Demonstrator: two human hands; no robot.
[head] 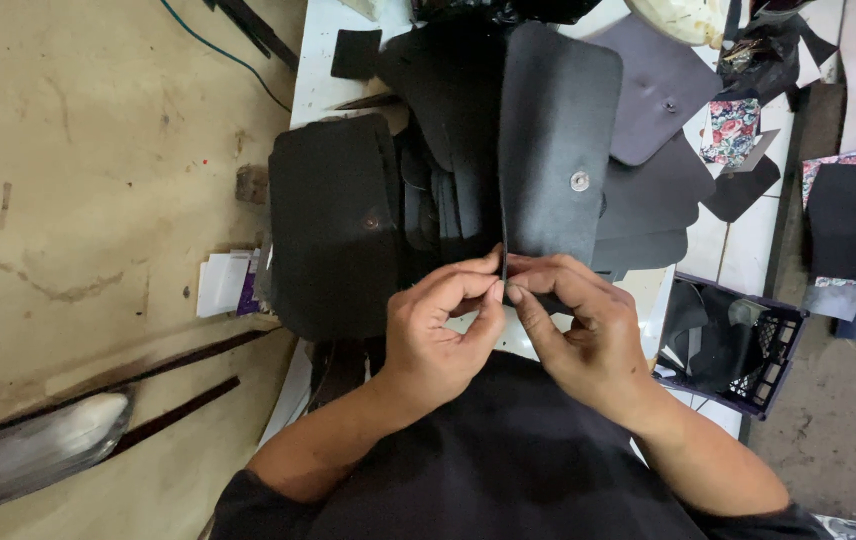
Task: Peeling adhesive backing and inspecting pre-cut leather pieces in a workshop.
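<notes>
A dark grey leather flap piece (554, 130) with rounded corners and a silver snap button (579, 181) stands on edge in front of me. My left hand (440, 330) pinches its near lower edge between thumb and fingers. My right hand (576, 330) pinches the same edge right beside it, fingertips almost touching the left hand's. A pile of similar black cut leather pieces (333, 220) lies on the white table (320, 60) just beyond and to the left of my hands.
More grey and black flaps (660, 85) lie at the back right, with floral fabric scraps (734, 128). A dark plastic crate (738, 345) sits at the right edge. A stack of small white cards (223, 283) lies left of the pile, with bare brown floor (78, 200) beyond.
</notes>
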